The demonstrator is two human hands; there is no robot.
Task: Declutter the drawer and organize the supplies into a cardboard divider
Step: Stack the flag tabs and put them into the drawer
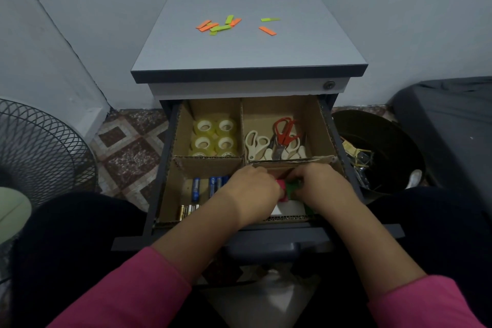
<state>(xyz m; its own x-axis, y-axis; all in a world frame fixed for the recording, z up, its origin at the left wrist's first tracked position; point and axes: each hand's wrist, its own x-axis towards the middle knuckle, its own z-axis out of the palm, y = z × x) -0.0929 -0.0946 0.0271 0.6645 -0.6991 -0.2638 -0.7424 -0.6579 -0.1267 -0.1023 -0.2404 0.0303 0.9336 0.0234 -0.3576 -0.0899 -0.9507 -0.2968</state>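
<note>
1. The drawer (159, 168) stands pulled out from the grey cabinet (247, 42), and a cardboard divider (242, 128) splits it into four compartments.
2. Both hands work in the near right compartment. The left hand (250, 189) and the right hand (322, 186) have their fingers curled around a small red and green bundle (286, 188) held between them; what it is, I cannot tell.
3. The far left compartment holds rolls of clear tape (214, 138) packed in pairs.
4. The far right compartment holds scissors (277, 141), one red-handled pair lying across the cream-handled ones.
5. The near left compartment holds batteries (196, 189), blue ones toward its far edge and gold ones at its near edge.
6. Orange and green sticky tabs (219, 25) lie scattered near the far edge of the cabinet top.
7. A dark bin (378, 152) sits on the floor to the right of the drawer.
</note>
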